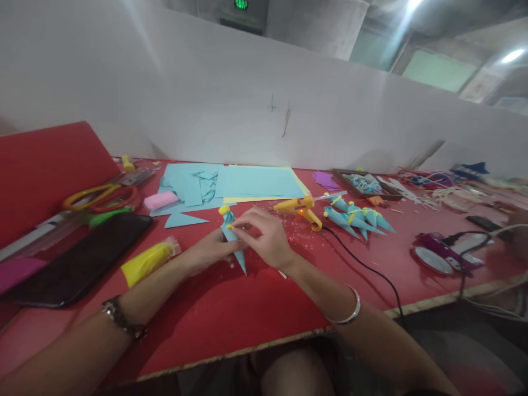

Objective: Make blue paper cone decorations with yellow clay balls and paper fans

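Above the near middle of the red table [231, 324], the left hand [210, 252] closes around the blue paper cone [240, 263], its tip poking out below the fingers. The right hand's [266, 236] thumb and forefinger pinch a yellow bit [230, 226] against the cone's upper part.

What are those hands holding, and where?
A pointed light-blue paper cone: the left hand grips its middle, while the right hand pinches near its yellow-topped upper end.

The single head-worn camera looks forward and down from above the person's forearms; the red tabletop [214, 324] sits close below; the pale partition [198, 93] stands beyond.
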`<state>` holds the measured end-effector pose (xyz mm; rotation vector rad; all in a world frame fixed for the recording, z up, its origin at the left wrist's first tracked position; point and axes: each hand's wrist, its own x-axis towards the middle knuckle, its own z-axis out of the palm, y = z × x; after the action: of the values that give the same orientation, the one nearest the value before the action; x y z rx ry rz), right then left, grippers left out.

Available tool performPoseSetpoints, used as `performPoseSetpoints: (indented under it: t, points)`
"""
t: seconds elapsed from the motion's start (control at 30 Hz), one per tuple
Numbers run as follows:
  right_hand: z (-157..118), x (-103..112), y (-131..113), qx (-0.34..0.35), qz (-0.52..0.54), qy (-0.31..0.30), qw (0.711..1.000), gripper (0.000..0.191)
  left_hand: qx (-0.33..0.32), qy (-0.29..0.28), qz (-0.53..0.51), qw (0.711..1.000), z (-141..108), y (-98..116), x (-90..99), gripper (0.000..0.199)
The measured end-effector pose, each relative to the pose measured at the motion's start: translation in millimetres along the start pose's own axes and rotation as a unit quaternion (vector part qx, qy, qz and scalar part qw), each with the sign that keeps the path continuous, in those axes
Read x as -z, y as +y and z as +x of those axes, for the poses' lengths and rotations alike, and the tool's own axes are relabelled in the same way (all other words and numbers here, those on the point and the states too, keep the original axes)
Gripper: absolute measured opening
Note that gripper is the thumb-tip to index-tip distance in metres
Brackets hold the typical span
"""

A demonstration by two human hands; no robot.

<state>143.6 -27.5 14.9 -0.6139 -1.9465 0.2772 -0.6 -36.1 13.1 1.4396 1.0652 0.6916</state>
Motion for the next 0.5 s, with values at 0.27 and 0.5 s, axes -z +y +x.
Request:
performPoseSetpoints:
  t: [0.27,0.5]
  points:
    - [-0.6,-0.2,-0.4,-0.049,0.005,-0.012,0.999,0.006,0.005,0.000,-0.002,1.000,0.5,-2.0,1.4,0.021]
    - [1.3,1.6,0.5,-0.049,0.013,-0.010,0.999,0.007,-0.013,0.003,-0.017,1.000,0.0,-3.4,1.6,0.019]
